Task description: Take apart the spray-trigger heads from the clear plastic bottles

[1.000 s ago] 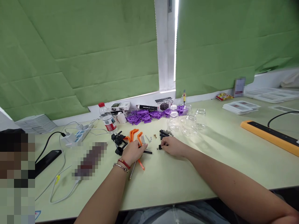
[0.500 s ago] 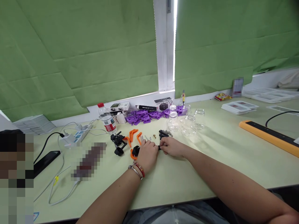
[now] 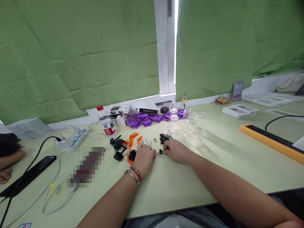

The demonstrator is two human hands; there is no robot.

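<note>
My left hand [image 3: 144, 157] rests on the pale green table [image 3: 180, 183] and grips an orange and black plastic part [image 3: 130, 155]. A small metal spring [image 3: 157, 153] sticks out of it toward the right. My right hand [image 3: 175, 149] pinches a small black piece [image 3: 161, 152] at the far end of that spring. Just beyond my hands lie more orange brackets [image 3: 133, 138], a black clamp-like part [image 3: 117, 145], loose screws [image 3: 155, 139] and a pile of small black pieces [image 3: 164, 137].
Clear glass jars [image 3: 187, 126] stand behind the right hand, purple plastic parts [image 3: 147, 118] and a water bottle [image 3: 105, 123] further back. A power strip with cables [image 3: 71, 141] and a black phone [image 3: 28, 175] lie left. An orange bar [image 3: 273, 142] lies right. Another person's arm [image 3: 9, 158] is at the left edge.
My left hand picked up the orange and black part and brought it toward my right hand. The spring now spans between both hands.
</note>
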